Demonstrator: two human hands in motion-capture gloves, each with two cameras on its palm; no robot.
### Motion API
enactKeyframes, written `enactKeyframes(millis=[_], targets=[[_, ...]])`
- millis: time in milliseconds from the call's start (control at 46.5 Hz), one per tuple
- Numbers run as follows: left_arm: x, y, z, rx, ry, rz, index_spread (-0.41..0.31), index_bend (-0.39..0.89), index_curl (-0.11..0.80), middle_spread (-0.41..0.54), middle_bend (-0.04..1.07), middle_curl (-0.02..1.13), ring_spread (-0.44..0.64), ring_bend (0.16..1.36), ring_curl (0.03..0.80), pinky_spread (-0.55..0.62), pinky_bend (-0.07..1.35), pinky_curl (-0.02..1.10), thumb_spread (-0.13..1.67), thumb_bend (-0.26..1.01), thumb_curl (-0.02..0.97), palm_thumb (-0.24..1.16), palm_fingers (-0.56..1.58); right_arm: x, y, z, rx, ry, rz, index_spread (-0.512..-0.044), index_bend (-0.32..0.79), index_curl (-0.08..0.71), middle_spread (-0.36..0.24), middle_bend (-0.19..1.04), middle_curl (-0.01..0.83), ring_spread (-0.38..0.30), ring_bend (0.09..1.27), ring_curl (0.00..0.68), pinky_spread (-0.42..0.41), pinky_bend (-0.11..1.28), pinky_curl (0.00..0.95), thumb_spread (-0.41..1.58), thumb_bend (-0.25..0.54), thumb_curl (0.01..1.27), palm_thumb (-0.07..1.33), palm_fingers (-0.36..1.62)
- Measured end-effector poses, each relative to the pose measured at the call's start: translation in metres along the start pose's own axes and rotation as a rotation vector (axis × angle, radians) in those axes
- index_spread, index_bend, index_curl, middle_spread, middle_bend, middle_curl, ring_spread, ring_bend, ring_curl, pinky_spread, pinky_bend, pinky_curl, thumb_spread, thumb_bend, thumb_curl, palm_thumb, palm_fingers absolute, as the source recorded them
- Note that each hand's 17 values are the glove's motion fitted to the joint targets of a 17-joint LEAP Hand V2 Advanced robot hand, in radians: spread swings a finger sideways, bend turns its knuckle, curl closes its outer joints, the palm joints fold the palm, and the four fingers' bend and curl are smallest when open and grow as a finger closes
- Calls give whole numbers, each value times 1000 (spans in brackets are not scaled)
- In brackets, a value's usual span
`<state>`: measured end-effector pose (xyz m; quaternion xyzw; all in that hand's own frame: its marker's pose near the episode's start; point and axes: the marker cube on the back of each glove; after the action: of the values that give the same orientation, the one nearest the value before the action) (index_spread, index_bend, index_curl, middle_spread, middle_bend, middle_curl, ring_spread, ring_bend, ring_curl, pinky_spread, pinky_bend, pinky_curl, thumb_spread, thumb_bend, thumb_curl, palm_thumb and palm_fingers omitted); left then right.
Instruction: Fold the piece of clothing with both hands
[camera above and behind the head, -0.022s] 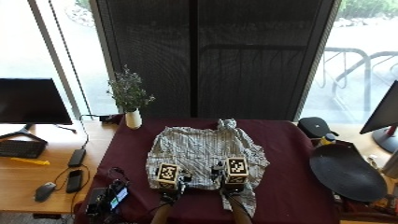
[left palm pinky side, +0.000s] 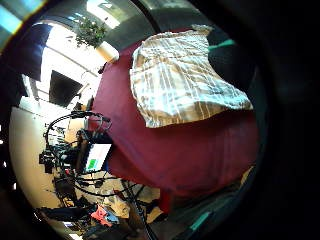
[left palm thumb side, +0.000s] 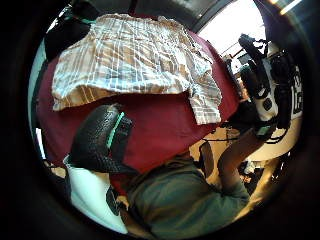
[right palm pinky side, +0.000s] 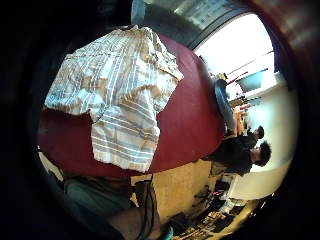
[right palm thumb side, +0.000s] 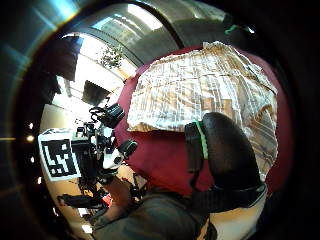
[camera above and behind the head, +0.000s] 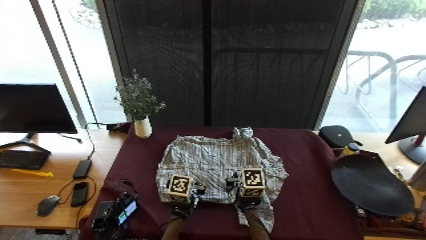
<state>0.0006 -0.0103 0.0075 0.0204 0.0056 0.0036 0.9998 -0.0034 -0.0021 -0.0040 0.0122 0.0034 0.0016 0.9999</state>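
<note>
Outside view: the crumpled white-and-grey striped shirt (camera above and behind the head: 216, 162) lies spread on the dark red tablecloth (camera above and behind the head: 313, 165); the left hand (camera above and behind the head: 181, 192) and right hand (camera above and behind the head: 246, 187) hover at its near edge. Palm views: both hands' thumbs are clear of the cloth, grasping nothing; whether the fingers are curled cannot be told.

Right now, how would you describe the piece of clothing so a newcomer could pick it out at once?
Start at the dark red table in front of the black window screen. The shirt lies spread across its middle, just beyond the left hand and right hand. It is the only cloth there, pale with thin plaid stripes.
</note>
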Motion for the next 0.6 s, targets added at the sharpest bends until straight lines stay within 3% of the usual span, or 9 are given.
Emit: enactKeyframes(millis=[108, 237, 366, 602], targets=[[0, -6, 5, -6, 7, 5, -123, 207, 143, -62, 228, 175, 20, 442, 183, 67, 402, 162, 729, 185, 115, 339, 688, -5, -5, -7, 40, 28, -11, -256, 241, 168, -25, 224, 125, 89, 227, 109, 196, 423, 171, 781, 302, 120, 445, 473], [-4, -8, 8, -29, -2, -1, -148, 188, 204, -75, 200, 229, 29, 438, 226, 85, 400, 205, 920, 158, 157, 357, 672, 1, -30, -17, 199, 103, -35, -304, 213, 221, -30, 204, 174, 110, 216, 144, 234, 421, 213, 1022, 299, 160, 464, 467], [-8, -8, 5, -42, -15, -14, -156, 173, 246, -81, 183, 263, 33, 435, 250, 94, 395, 233, 1018, 123, 190, 368, 659, -7, -6, -4, -33, 48, -33, -327, 192, 259, -46, 189, 213, 119, 200, 167, 248, 405, 236, 1149, 282, 194, 479, 469], [-6, -12, -3, -8, 2, -4, -158, 160, 293, -85, 181, 309, 39, 433, 282, 102, 400, 278, 1091, 62, 237, 395, 631, -1, -3, -2, -64, 14, -50, -341, 176, 300, -47, 175, 254, 124, 194, 202, 253, 412, 274, 1247, 224, 237, 483, 454]])
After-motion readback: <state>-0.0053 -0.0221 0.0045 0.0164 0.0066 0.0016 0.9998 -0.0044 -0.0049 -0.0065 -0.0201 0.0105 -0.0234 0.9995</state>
